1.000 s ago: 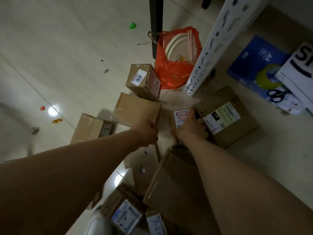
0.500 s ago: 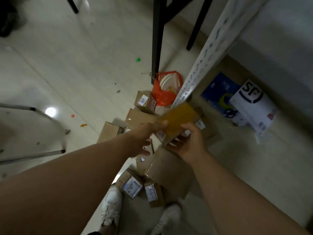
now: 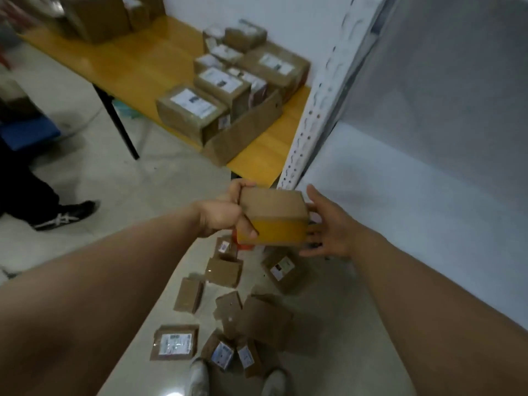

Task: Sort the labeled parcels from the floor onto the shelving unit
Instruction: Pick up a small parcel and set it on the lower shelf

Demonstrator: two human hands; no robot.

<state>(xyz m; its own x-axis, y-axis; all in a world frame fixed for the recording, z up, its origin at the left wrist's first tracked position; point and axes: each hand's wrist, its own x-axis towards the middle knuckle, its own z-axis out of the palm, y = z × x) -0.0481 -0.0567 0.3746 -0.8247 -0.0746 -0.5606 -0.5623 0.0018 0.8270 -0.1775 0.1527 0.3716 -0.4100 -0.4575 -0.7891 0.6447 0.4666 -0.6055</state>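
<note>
One small parcel (image 3: 273, 216) up between two hands, lifted chest-high off the floor since half a second ago.

Left hand (image 3: 225, 214) clamps its left end; right hand (image 3: 328, 227) lies spread open against the right end. The parcel is plain brown cardboard, its near face yellow-orange. Below the hands about eight parcels (image 3: 281, 270) litter the floor; beyond the right hand stands the white shelving upright (image 3: 320, 110).

L hand (image 3: 221, 214) clenched, R hand (image 3: 331, 227) fingers splayed; both arms extended.

Labeled parcels (image 3: 175, 342) scattered on floor (image 3: 160, 178); boxes (image 3: 192, 108) on yellow table (image 3: 137, 64).
</note>
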